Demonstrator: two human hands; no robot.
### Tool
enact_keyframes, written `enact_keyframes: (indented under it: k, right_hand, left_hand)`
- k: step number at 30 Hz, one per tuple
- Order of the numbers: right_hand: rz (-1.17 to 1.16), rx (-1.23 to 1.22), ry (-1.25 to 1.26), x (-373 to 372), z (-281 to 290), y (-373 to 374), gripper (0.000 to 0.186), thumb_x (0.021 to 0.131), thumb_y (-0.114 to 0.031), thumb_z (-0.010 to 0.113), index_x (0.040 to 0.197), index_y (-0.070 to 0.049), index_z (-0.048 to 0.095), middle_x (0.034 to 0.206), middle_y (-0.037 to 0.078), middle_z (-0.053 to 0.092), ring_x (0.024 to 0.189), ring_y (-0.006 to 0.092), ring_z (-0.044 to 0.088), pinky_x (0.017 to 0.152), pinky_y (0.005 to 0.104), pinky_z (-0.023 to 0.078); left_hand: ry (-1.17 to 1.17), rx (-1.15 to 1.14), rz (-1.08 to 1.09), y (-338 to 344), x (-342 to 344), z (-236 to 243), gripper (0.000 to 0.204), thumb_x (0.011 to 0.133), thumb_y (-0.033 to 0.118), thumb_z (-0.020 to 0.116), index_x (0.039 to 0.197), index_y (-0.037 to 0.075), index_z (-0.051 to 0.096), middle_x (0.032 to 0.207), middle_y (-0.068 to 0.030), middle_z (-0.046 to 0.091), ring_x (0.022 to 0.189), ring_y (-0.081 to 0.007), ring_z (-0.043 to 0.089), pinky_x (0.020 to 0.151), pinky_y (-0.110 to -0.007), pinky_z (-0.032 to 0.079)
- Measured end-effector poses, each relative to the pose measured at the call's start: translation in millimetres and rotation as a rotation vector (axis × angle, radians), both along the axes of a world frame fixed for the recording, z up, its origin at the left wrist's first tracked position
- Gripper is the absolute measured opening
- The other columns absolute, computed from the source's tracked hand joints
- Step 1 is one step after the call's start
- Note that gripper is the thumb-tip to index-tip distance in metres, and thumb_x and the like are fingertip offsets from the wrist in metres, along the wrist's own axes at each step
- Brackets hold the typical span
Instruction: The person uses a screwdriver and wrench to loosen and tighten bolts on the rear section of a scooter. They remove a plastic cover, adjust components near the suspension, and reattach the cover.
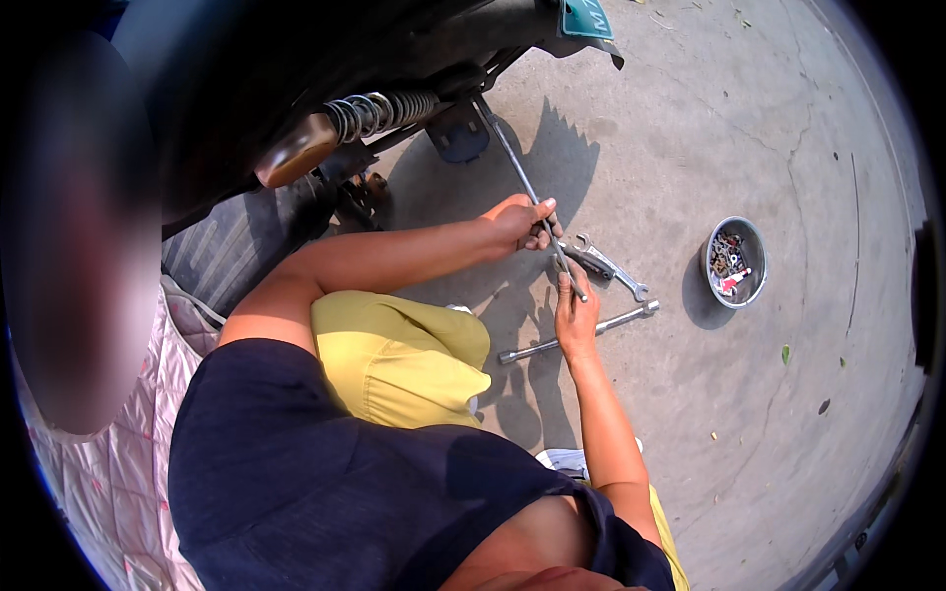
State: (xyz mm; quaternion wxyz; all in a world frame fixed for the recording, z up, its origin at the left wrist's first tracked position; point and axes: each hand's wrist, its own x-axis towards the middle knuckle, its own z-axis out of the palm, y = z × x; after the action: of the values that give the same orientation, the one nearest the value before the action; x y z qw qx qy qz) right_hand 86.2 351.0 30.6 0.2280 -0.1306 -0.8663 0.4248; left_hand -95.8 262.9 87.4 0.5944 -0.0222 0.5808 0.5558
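1. The far end of the held metal bar is lost in the vehicle's dark underside; what it meets there cannot be told.
2. Above the bar, the top edge cuts off the green plate.
3. Well right of the bar, the bucket holds parts mostly too small to identify.
4. Just below the bar, the right hand hides some of the long socket wrench.
5. Far left of the bar, a large shape is blurred beyond recognition.

Concrete ground – grey bucket on it, small mixed parts inside; green leaf near. Pink quilted cloth – lower left.
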Motion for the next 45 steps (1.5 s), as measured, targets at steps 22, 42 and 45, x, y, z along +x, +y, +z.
enact_keyframes:
  k: [22,42,45]
  right_hand:
    - [-0.112,-0.952,-0.185,4,-1,-5,0.047,0.098,-0.036,0.046,0.114,0.008,0.051,0.094,0.017,0.065,0.091,0.0321,0.065,0.066,0.0358,0.056]
    - [0.011,-0.586,-0.150,-34,5,3,0.028,0.095,-0.024,0.052,0.090,0.002,0.061,0.066,0.005,0.051,0.064,0.0182,0.049,0.067,0.0337,0.045]
    - [0.033,-1.107,-0.172,-33,-2,-1,0.040,0.097,-0.033,0.049,0.085,0.003,0.063,0.060,0.000,0.046,0.058,0.0115,0.044,0.061,0.0281,0.042]
  left_hand:
    - [0.079,-0.014,0.064,-2,-11,-1,0.038,0.102,0.028,0.036,0.087,0.000,0.057,0.076,-0.0064,0.059,0.057,-0.0113,0.053,0.048,-0.023,0.038]
    - [0.036,-0.027,0.135,-1,-10,6,0.034,0.101,0.030,0.039,0.089,0.002,0.054,0.077,-0.0082,0.061,0.054,-0.0106,0.053,0.047,-0.024,0.038]
    - [0.376,-0.218,-0.180,-10,-17,13,0.031,0.100,0.031,0.042,0.092,0.003,0.054,0.075,-0.0090,0.060,0.056,-0.0156,0.055,0.049,-0.029,0.041]
